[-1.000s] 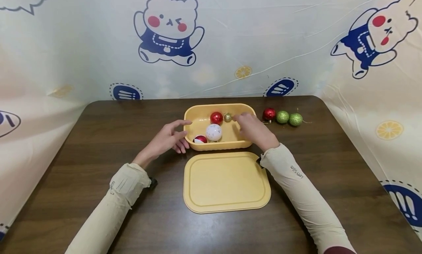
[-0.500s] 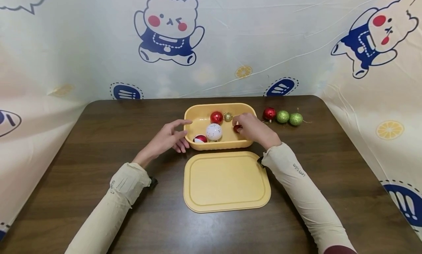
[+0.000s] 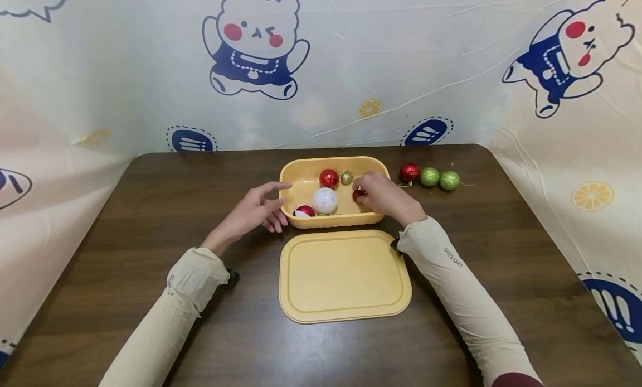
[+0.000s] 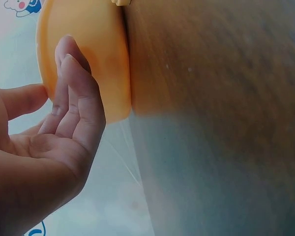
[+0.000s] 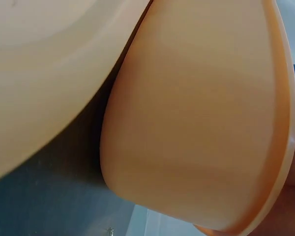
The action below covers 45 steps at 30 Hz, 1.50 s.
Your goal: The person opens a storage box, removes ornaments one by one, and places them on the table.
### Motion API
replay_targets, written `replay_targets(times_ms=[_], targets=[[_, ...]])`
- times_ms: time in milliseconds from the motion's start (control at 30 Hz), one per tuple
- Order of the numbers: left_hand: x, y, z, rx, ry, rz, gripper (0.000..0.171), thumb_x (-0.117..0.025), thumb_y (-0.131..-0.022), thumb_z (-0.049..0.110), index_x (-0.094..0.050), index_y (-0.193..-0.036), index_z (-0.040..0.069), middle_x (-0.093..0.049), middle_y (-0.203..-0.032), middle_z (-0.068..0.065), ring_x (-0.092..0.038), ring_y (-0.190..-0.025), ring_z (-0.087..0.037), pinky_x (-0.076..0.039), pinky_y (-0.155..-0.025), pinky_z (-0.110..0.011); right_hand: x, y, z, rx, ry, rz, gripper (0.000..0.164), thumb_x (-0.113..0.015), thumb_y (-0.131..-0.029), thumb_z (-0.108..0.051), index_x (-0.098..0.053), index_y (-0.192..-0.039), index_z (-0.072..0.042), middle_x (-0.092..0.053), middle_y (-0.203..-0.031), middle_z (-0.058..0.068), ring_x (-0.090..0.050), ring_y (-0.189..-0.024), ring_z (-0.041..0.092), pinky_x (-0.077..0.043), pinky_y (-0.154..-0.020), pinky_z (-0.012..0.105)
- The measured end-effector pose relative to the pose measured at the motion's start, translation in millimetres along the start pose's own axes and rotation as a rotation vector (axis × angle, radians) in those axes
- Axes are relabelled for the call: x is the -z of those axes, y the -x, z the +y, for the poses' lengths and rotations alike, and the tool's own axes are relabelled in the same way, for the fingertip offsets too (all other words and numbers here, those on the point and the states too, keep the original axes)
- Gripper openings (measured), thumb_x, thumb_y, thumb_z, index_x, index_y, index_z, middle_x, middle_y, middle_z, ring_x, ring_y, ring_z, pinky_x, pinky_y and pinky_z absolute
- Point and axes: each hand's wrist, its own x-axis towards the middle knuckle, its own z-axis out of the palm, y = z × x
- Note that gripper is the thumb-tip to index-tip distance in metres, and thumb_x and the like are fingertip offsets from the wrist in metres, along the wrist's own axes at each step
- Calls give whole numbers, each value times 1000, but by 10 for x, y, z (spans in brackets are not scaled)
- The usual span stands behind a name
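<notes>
In the head view, my right hand (image 3: pixel 386 194) reaches into the right end of the yellow box (image 3: pixel 333 222) and pinches a small dark red Christmas ball (image 3: pixel 358 196), partly hidden by the fingers. My left hand (image 3: pixel 253 208) rests at the box's left end, touching its rim with loosely extended fingers. The left wrist view shows this hand (image 4: pixel 64 118) against the box (image 4: pixel 110 73). Inside the box lie a red ball (image 3: pixel 329 178), a small gold ball (image 3: pixel 346 177), a white speckled ball (image 3: pixel 325 201) and a red-and-white ball (image 3: pixel 304 211).
The flat yellow lid (image 3: pixel 346 278) lies on the brown table (image 3: pixel 225 331) in front of the box. To the box's right are a red ball (image 3: pixel 409 172) and two green glitter balls (image 3: pixel 429 177). A printed curtain (image 3: pixel 341 97) hangs behind the table.
The dark red ball has come into sight beneath my right fingers, and that hand has shifted a little within the box. My left hand has stayed in place.
</notes>
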Motion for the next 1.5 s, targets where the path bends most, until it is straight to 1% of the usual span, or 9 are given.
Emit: replay_targets(times_ms=[100, 200, 367, 467, 567, 800, 1000, 1233, 1500], targets=[[-9, 0, 5, 11, -3, 3, 45, -50, -105, 12, -41, -149, 10, -70, -80, -19, -67, -66, -40, -59, -57, -35, 16, 12, 22, -17, -43, 23, 13, -66, -93, -6, -71, -104, -1, -65, -97, 12, -55, -88, 25, -51, -80, 39], [-17, -2, 15, 17, -8, 6, 44, -50, -105, 12, -42, -148, 11, -70, -80, -19, -67, -67, -42, -59, -58, -35, 66, 15, 44, -37, -100, 80, 15, -63, -96, -7, -68, -108, 1, -65, -102, 14, -58, -91, 26, -53, -84, 41], [-22, -11, 19, 11, -7, 5, 44, -49, -105, 12, -41, -148, 10, -70, -80, -20, -67, -65, -38, -59, -57, -36, 167, 20, 68, -37, -161, 189, 15, -63, -96, -6, -68, -109, 0, -70, -101, 12, -64, -91, 25, -56, -85, 42], [-22, -12, 11, 8, -10, 4, 44, -49, -105, 12, -40, -149, 9, -69, -80, -20, -67, -63, -35, -59, -57, -37, 199, 28, 81, -33, -176, 232, 14, -63, -97, -7, -69, -108, 0, -71, -100, 12, -64, -88, 24, -56, -82, 41], [-23, -13, 4, 10, -12, 6, 44, -49, -105, 12, -40, -149, 9, -69, -80, -21, -67, -63, -35, -59, -57, -37, 225, 45, 83, -39, -176, 250, 16, -63, -98, -8, -69, -110, 0, -71, -101, 13, -65, -88, 24, -56, -80, 40], [-12, -14, -5, 12, -20, 2, 45, -49, -105, 12, -40, -149, 9, -69, -81, -22, -67, -65, -37, -59, -59, -38, 301, 81, 78, -68, -175, 280, 24, -62, -99, -11, -66, -119, 1, -70, -109, 15, -67, -92, 27, -57, -81, 42], [-1, -2, -14, 22, -19, 10, 45, -51, -105, 12, -41, -148, 10, -69, -81, -21, -67, -66, -39, -60, -60, -37, 353, 96, 75, -76, -164, 269, 26, -63, -98, -10, -66, -121, 1, -69, -114, 16, -66, -97, 27, -57, -84, 43], [-16, -16, -20, 17, -12, 4, 45, -50, -105, 13, -41, -148, 10, -69, -82, -21, -67, -67, -41, -60, -60, -38, 385, 172, 104, -78, -149, 292, 24, -64, -96, -8, -69, -118, 0, -69, -113, 14, -65, -100, 26, -56, -86, 42], [-21, -25, 0, 28, -17, 6, 45, -51, -105, 13, -40, -149, 10, -69, -82, -22, -67, -67, -40, -59, -60, -36, 420, 297, 186, -66, -149, 311, 26, -67, -94, -5, -68, -119, 2, -69, -116, 18, -64, -106, 31, -53, -93, 47]])
